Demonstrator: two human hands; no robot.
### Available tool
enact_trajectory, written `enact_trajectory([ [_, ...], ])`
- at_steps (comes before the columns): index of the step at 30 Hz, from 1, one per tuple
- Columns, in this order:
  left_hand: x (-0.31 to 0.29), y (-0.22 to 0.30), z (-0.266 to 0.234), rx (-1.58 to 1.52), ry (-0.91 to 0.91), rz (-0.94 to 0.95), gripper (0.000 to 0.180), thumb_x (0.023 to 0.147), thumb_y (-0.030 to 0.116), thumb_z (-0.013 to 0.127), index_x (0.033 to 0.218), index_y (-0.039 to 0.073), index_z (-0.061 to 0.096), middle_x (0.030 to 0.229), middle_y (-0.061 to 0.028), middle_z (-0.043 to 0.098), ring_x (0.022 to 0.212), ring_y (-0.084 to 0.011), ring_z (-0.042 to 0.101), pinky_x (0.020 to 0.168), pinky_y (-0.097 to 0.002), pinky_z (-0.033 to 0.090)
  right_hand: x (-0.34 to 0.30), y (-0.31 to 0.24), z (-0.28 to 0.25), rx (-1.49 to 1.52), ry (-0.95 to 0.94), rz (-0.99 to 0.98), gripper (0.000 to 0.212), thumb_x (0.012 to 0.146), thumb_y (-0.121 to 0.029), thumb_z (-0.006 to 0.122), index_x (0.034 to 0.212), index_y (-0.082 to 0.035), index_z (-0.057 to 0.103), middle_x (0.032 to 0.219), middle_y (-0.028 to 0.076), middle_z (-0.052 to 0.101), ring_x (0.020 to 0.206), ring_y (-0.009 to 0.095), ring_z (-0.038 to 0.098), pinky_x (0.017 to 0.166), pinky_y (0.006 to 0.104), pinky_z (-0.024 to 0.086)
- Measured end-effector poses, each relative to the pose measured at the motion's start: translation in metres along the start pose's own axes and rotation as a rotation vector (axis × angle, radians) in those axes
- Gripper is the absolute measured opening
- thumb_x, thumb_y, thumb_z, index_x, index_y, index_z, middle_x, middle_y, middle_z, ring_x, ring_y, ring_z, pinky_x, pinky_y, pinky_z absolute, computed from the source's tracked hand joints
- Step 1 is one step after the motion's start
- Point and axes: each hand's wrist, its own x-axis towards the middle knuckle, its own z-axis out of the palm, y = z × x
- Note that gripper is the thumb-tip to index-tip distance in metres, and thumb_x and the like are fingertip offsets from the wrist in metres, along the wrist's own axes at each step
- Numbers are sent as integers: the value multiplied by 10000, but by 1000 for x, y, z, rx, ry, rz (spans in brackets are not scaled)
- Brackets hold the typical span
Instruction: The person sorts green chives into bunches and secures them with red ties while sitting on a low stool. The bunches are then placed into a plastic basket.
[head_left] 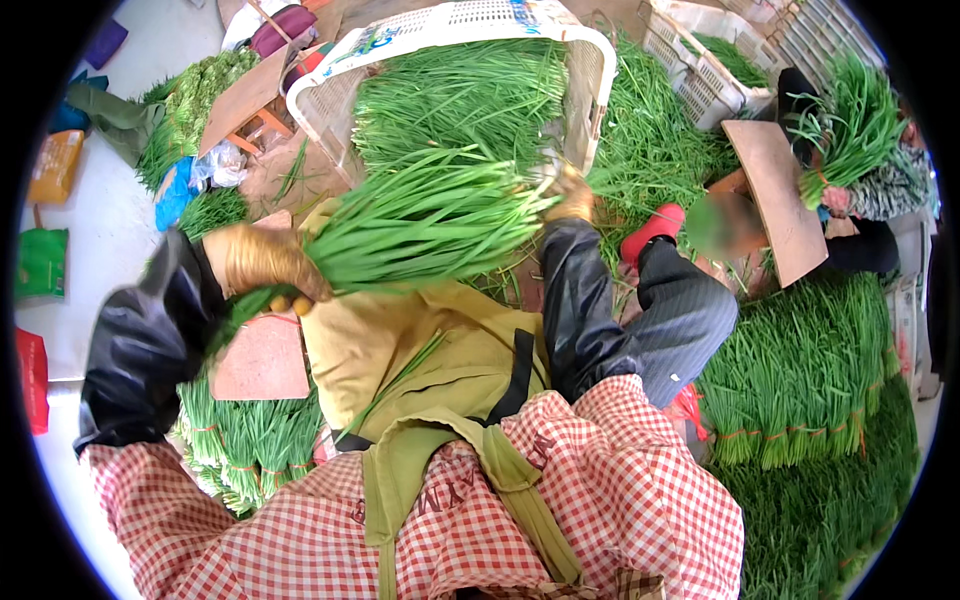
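Note:
A loose bunch of garlic chives (425,220) lies almost level above my lap, its leafy end to the left and its pale stem ends to the right. My left hand (265,262), in a shiny brown glove, is closed around the leafy end, and some leaf tips droop below it. At the stem ends is my gloved right hand (572,195); blur hides how its fingers are set. Under the bunch, an olive-yellow apron (400,335) covers my lap, with a few stray blades on it.
Ahead, a white plastic crate (602,75) holds many chives (460,95). Tied bunches (800,370) stand at the right, and others (245,430) stand at the left near a wooden board (258,358). At the far right, beside another board (775,205), a person holds chives (850,125).

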Motion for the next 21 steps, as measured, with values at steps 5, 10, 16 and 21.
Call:
enact_trajectory([
  [5, 7, 66, -28, 555, 175, 38, 383, 795, 133, 624, 1157, 43, 539, 679, -80, 609, 520, -129, 576, 441, -255, 467, -21, -34, -107, -599, 596, 144, 516, 886, -429, 471, 1261, -75, 478, 1218, 180, 507, 1115, 323, 464, 929, 488, 391],
  [10, 52, 98, -23, 1361, 684, -102, 645, 790, 29, 524, 1398, 64, 313, 963, -181, 617, 1003, -256, 617, 786, -342, 505, -112, 30, -6, -895, -309, 416, 741, 875, -573, 487, 1394, -58, 371, 1361, 214, 441, 1280, 312, 396, 1052, 414, 324],
  [16, 63, 0, 38, 1425, 1200, 260, 815, 768, -14, 534, 1473, 175, 174, 796, -119, 627, 623, -257, 643, 559, -392, 517, -135, 81, 118, 373, -692, 347, 846, 826, -700, 441, 1383, -71, 339, 1374, 153, 419, 1238, 327, 428, 1052, 476, 347],
  [21, 42, -86, 75, 1339, 1036, -103, 817, 808, 21, 507, 1442, 424, 185, 779, -103, 572, 540, -243, 625, 450, -359, 504, -81, 124, 87, 369, -177, 394, 520, 937, -490, 398, 1193, -61, 541, 1184, 127, 579, 1096, 311, 536, 959, 490, 428],
])
